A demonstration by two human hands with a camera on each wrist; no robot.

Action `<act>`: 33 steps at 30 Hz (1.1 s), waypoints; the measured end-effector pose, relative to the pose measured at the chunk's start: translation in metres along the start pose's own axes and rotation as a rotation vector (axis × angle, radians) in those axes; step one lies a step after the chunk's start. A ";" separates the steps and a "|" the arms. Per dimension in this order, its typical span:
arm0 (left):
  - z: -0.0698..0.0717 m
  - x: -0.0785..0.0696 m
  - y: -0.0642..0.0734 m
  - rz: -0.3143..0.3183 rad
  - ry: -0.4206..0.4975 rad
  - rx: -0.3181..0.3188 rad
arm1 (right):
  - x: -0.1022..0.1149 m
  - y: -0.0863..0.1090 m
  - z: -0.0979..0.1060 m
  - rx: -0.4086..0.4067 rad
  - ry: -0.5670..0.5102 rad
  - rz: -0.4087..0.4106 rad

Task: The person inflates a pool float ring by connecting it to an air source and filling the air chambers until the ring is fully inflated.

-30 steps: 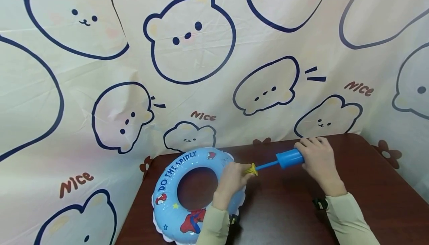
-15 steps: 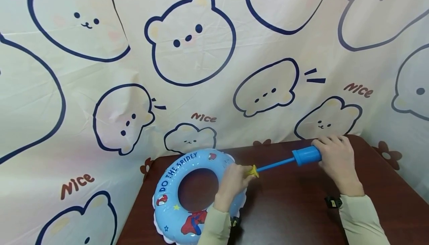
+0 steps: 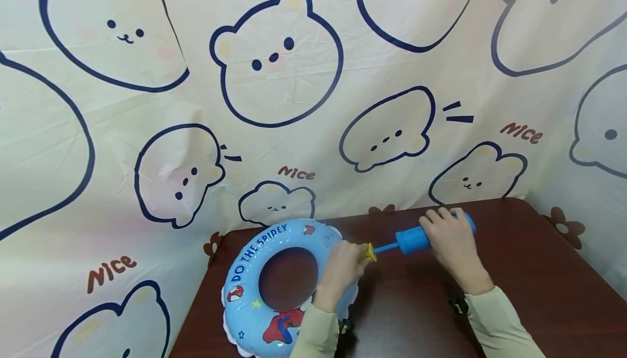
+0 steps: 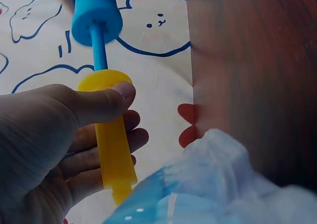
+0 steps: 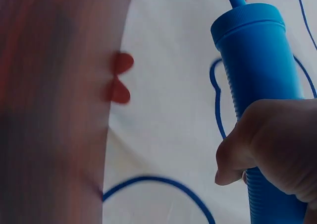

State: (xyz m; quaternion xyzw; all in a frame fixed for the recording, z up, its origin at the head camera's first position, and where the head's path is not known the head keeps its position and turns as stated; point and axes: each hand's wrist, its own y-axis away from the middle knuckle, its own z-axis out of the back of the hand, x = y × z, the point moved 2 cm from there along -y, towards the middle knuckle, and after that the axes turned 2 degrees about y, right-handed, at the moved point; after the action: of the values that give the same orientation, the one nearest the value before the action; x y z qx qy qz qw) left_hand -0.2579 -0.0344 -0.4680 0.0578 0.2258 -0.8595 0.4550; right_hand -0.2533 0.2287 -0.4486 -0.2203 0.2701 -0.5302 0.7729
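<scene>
A blue swim ring (image 3: 245, 314) with printed lettering and a red-and-blue figure lies at the left of the table. My left hand (image 3: 340, 268), above the ring's right side, grips the yellow nozzle (image 4: 115, 149) of a hand air pump, thumb across its flange. The nozzle's narrow tip reaches the ring's clear blue vinyl in the left wrist view; its very end is hidden. My right hand (image 3: 453, 244) wraps round the pump's blue barrel (image 5: 262, 60). A short length of blue rod (image 4: 99, 50) shows between barrel and nozzle. The pump slants up to the right.
The dark brown table (image 3: 421, 314) reaches back to a pale cloth (image 3: 294, 146) printed with cartoon animals. The cloth also hangs along the left and right sides. A dark wrist strap (image 3: 459, 306) sits at my right cuff.
My right hand first draws the barrel right, lengthening the exposed rod, then brings it back left, so less rod shows now. My left hand and the ring stay nearly still.
</scene>
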 end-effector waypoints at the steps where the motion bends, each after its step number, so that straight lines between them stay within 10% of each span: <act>1: 0.000 -0.001 0.000 -0.006 -0.010 -0.001 | 0.005 -0.001 -0.002 -0.002 -0.003 0.012; 13: 0.001 -0.006 -0.001 -0.042 0.042 -0.017 | 0.044 -0.002 -0.012 -0.050 0.010 0.121; 20: 0.003 0.000 0.002 -0.015 0.182 -0.009 | 0.015 0.003 -0.008 -0.060 -0.086 0.052; 33: 0.007 0.008 0.002 -0.016 0.167 -0.002 | -0.041 0.007 0.020 -0.099 -0.084 -0.094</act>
State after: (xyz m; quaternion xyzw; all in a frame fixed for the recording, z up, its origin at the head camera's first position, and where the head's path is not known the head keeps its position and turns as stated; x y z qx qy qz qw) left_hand -0.2602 -0.0439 -0.4649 0.1268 0.2643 -0.8550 0.4278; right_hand -0.2470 0.2711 -0.4301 -0.2925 0.2528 -0.5423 0.7460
